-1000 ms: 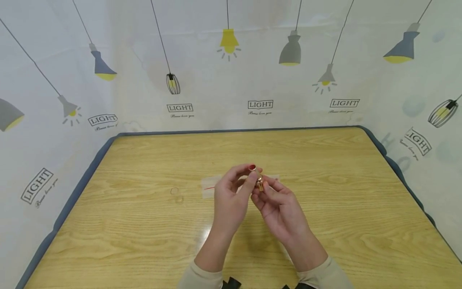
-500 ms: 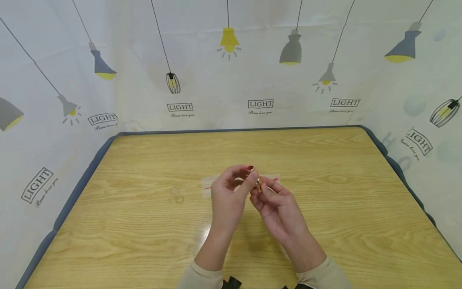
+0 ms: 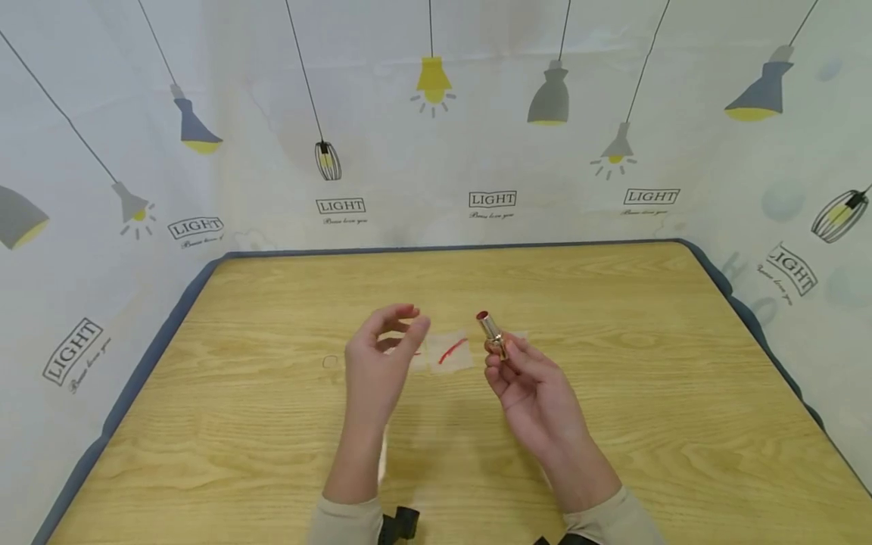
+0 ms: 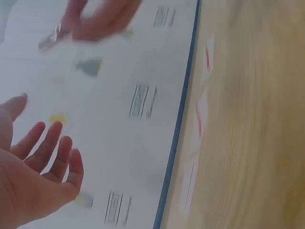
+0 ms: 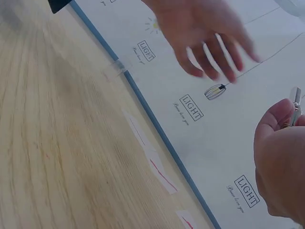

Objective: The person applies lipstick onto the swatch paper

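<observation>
My right hand pinches a small shiny metal tube by its gold-coloured lower end. The tube tilts up and to the left, and its open top shows red inside. To its left my left hand is raised, apart from the tube, with nothing between thumb and fingers. In the left wrist view the fingers of this left hand are loosely bent and spread. The right wrist view has the silvery tube at its right edge, partly hidden by the right hand.
Under and between the hands lie pale strips with red marks, in a row on the wood-grain table. Left of them is a small clear piece. A blue edge borders the table, with a lamp-patterned curtain behind.
Both hands were on the metal tube. My left hand has let go and moved left, leaving the tube in my right hand, and more of the marked strips shows between them.
</observation>
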`<state>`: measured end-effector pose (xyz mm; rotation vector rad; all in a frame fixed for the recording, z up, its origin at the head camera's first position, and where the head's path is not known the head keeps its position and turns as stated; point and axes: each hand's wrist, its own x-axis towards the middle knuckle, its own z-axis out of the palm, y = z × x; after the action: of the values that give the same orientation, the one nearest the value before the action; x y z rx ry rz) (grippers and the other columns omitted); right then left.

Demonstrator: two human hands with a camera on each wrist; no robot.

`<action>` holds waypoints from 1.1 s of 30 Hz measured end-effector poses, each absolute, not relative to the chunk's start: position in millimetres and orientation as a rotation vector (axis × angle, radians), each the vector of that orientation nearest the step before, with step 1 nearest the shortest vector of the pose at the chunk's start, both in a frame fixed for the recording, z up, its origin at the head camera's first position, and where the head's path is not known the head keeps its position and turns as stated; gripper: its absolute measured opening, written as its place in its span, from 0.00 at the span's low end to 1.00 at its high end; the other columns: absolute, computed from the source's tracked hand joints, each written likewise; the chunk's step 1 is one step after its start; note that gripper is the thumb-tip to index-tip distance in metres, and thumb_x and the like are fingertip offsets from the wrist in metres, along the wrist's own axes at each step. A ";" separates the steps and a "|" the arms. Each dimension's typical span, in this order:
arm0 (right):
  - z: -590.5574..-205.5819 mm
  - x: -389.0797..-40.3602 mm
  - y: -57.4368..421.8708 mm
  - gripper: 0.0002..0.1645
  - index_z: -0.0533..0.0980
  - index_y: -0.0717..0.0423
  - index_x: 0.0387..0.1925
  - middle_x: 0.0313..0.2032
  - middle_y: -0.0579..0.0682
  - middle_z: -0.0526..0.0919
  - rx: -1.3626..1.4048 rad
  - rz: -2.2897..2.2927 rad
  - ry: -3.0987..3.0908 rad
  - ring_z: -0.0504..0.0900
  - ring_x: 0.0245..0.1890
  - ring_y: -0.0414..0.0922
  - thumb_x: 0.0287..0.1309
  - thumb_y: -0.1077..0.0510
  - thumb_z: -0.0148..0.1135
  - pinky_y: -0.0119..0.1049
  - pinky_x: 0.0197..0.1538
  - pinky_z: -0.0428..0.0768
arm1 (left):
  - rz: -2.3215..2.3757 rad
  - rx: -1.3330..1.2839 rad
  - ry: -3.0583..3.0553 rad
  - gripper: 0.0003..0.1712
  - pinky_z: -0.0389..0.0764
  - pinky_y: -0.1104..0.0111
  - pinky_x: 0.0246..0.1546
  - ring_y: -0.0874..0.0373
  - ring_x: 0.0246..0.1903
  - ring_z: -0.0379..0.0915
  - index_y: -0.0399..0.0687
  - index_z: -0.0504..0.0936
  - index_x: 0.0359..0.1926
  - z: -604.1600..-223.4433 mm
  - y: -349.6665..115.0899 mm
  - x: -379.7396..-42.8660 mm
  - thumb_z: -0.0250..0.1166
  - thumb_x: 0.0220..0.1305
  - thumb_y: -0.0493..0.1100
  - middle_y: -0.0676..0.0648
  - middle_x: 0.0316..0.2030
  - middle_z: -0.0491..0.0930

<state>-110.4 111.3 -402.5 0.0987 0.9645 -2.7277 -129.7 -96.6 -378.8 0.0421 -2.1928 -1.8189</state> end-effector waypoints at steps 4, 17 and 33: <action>-404.0 -112.4 114.5 0.12 0.84 0.53 0.46 0.40 0.46 0.89 0.093 -2.722 0.943 0.85 0.37 0.37 0.81 0.60 0.54 0.25 0.47 0.85 | -1.389 0.195 -2.424 0.20 0.82 0.51 0.56 0.46 0.54 0.79 0.47 0.86 0.59 -380.8 -137.1 -130.9 0.74 0.69 0.47 0.44 0.57 0.87; -402.8 -114.0 118.3 0.16 0.86 0.55 0.54 0.44 0.48 0.88 0.071 -2.696 0.944 0.86 0.43 0.40 0.81 0.63 0.52 0.27 0.52 0.86 | -0.968 0.264 -3.033 0.28 0.80 0.38 0.62 0.28 0.70 0.70 0.42 0.76 0.72 -397.6 -204.2 -122.7 0.66 0.74 0.38 0.28 0.72 0.72; -402.7 -124.0 122.4 0.14 0.85 0.55 0.52 0.44 0.50 0.88 0.201 -2.704 0.931 0.88 0.41 0.38 0.81 0.63 0.53 0.26 0.53 0.86 | -1.053 0.182 -2.869 0.21 0.88 0.49 0.52 0.39 0.58 0.85 0.37 0.80 0.66 -398.9 -203.8 -131.4 0.63 0.76 0.35 0.35 0.61 0.85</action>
<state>-124.0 122.4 -402.7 0.2014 0.9305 -2.7041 -131.4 -203.8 -398.9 0.1823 -2.8689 -1.0532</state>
